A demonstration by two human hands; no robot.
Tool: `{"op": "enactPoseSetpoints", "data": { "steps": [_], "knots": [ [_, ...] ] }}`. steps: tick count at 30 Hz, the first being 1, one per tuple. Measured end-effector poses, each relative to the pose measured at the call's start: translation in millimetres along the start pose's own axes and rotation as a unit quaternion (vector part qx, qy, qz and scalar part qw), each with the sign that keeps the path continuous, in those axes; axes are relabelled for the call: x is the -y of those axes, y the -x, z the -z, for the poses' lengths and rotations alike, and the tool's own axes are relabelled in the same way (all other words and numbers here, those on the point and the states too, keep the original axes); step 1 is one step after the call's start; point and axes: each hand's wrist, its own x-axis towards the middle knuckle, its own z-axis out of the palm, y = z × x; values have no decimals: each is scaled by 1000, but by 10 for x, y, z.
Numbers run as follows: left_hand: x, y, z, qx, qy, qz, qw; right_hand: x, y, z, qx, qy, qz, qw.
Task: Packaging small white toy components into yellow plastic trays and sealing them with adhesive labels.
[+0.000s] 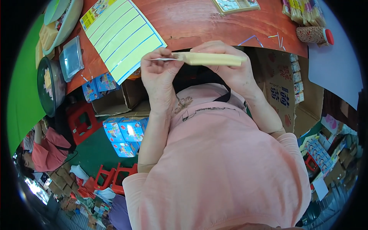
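Held level above worktop [214, 27]: pale flat strip [209, 58], right hand [230, 67] fingers closed round it; left hand [159, 69] fingers pinched on clear film tab [161, 59]. Best peeled slowly, strip steadied.

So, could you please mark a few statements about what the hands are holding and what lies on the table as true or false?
1. Both hands hold the flat pale wooden piece. True: left hand, right hand.
2. The wooden piece rests on the reddish-brown wooden table. False: it is held up off it.
3. The yellow-striped sheet with blue lines lies on the table. True.
4. The red plastic stools stand on the table. False: they are on the floor.
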Motion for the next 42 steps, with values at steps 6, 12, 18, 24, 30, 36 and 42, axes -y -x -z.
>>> {"op": "enactPoseSetpoints", "data": {
  "steps": [6,12,18,24,30,36,42],
  "knots": [
    [-249,9,50,136,-214,-200,947,-1,-22,53,91,286,277,913],
    [-202,15,39,51,-88,-175,979,-29,-7,9,48,315,300,899],
    [-125,96,200,-37,-106,-132,985,-39,-10,53,-12,271,263,926],
    [115,370,-18,39,-287,-234,928,-66,-25,-30,-40,265,248,931],
    [-33,271,8,68,-448,-349,820,-52,-29,4,21,312,313,897],
    [-243,109,20,156,-471,-391,775,44,-70,131,76,310,322,891],
    [-307,39,-20,260,-473,-373,755,70,-89,161,125,289,305,899]
  ]
}}
